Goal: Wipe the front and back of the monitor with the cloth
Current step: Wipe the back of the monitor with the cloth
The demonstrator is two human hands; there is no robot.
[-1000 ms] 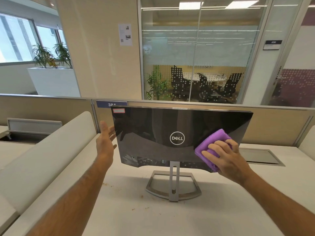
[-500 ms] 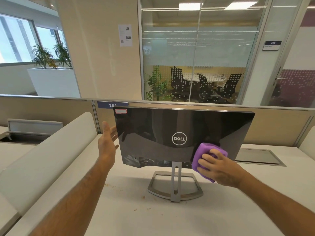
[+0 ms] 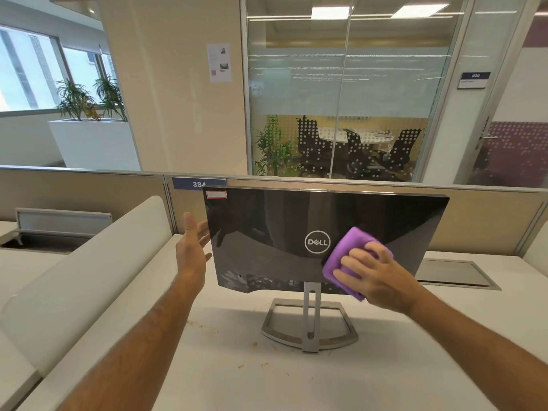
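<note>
A black monitor [image 3: 267, 232] stands on a silver stand [image 3: 310, 324] with its glossy back and round logo facing me. My right hand [image 3: 376, 277] presses a folded purple cloth [image 3: 347, 250] against the lower middle of the back, just right of the logo. My left hand [image 3: 191, 250] is held open and upright beside the monitor's left edge, fingertips at or just behind that edge; contact is unclear. The screen side faces away and is hidden.
The monitor rests on a white desk [image 3: 237, 381] with small brown stains near the stand. A beige partition [image 3: 89, 191] runs behind it. A white curved divider [image 3: 89, 262] lies to the left, and a recessed cable tray [image 3: 453, 274] sits to the right.
My right hand slid the cloth from the right part of the back down to the lower edge, then up beside the logo. My left hand stayed by the left edge.
</note>
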